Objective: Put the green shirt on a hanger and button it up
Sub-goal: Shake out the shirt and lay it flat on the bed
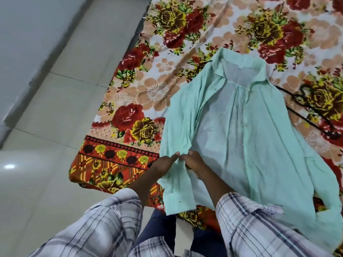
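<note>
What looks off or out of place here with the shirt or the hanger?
The green shirt lies open and unbuttoned on the floral bedspread, rumpled, with no hanger inside. The black hanger lies beside it to the right, partly under its edge. Both hands pinch the left front edge. Nothing looks damaged.

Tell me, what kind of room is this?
Probably a bedroom at home. A flowery bedsheet covers what looks like a bed, a green shirt lies open on it, and the floor is pale tile.

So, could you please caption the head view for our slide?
Both hands, left and right, pinch the open green shirt on a floral bedsheet.
</note>
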